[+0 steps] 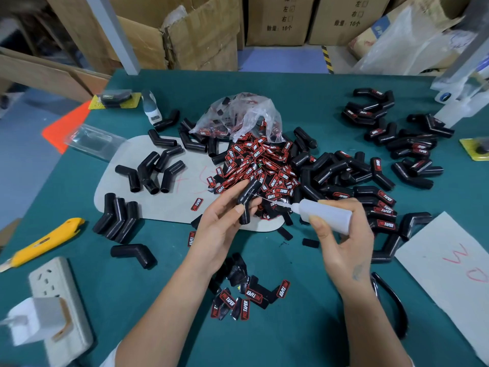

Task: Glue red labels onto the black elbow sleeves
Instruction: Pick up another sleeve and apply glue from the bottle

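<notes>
A black elbow sleeve [247, 200] is held upright above the heap of red labels [260, 165], plain sleeves [148, 170] left, labelled sleeves [383, 202] right.

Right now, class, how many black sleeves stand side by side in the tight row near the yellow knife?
3, packed side by side at the left edge of the grey mat: left sleeve, middle sleeve, right sleeve. None looks hidden.

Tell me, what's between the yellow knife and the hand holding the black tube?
In the head view, between the yellow knife and the left hand lie black elbow sleeves and a loose red label.
</notes>
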Demonstrator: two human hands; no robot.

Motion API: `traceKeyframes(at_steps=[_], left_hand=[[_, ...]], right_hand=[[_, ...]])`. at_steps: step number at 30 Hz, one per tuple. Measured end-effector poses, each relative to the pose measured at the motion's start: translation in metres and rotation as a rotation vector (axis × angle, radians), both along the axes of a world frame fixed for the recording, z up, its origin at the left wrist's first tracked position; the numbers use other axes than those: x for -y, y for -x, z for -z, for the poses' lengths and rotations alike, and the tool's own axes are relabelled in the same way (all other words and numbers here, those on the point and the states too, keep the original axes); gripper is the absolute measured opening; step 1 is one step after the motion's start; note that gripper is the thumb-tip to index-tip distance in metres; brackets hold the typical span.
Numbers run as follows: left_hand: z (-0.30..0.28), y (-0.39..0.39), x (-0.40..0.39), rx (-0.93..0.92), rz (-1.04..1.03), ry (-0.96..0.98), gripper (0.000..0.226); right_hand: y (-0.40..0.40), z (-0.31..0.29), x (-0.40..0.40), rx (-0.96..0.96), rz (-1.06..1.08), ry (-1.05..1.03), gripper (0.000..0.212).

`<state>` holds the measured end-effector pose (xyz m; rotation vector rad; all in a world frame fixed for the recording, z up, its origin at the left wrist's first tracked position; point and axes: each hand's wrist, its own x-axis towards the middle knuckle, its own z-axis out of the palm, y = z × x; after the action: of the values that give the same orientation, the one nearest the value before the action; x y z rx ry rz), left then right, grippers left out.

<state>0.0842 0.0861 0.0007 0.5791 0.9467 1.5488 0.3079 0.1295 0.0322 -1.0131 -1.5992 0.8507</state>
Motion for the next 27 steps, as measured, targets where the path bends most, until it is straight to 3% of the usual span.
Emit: traceKeyframes(at_steps=[27], left_hand=[[0.0027,0.0029,-0.0003,0.029,0.023,0.001,0.047]], right_hand=[[-0.0013,-0.0016,-0.0002,0.000,-0.003,-0.006,0.022]])
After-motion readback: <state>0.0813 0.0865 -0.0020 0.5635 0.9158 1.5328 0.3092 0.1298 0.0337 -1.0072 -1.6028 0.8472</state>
